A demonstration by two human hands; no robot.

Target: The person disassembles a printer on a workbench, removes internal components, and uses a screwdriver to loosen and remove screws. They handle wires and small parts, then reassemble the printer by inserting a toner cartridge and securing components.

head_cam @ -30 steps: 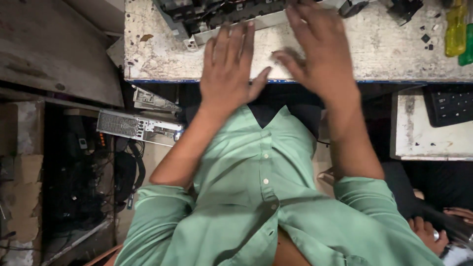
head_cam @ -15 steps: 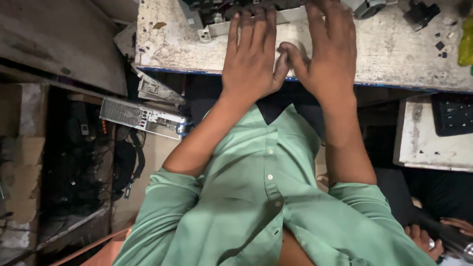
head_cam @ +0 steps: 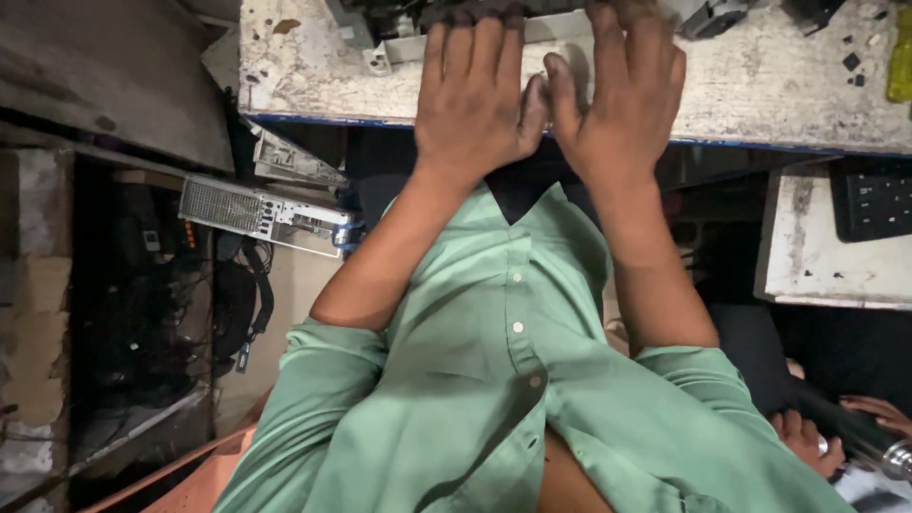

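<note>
The head view looks straight down over a green button-up shirt (head_cam: 494, 380) with the sleeves rolled above the elbows. Both forearms reach forward to a worn, pale desk (head_cam: 779, 85) with a blue front edge. The left hand (head_cam: 475, 104) lies palm down with its fingers spread and flat, the fingertips reaching a light grey metal chassis (head_cam: 399, 47) that sits at the far edge of the desk. The right hand (head_cam: 622, 104) lies just beside it, also palm down and spread wide, its thumb touching the left hand's thumb. Neither hand is closed around anything; the fingertips run to the top edge of the view, so what they press on there is partly cut off.

To the left, below the desk, a silver perforated computer case (head_cam: 256, 214) lies on its side among dark cables (head_cam: 237, 304). To the right, a second pale surface carries a black keyboard (head_cam: 874, 204). A yellow-green object (head_cam: 901, 57) stands at the desk's far right edge. At the lower right corner another person's hands (head_cam: 807, 437) rest near a metal tube (head_cam: 874, 446).
</note>
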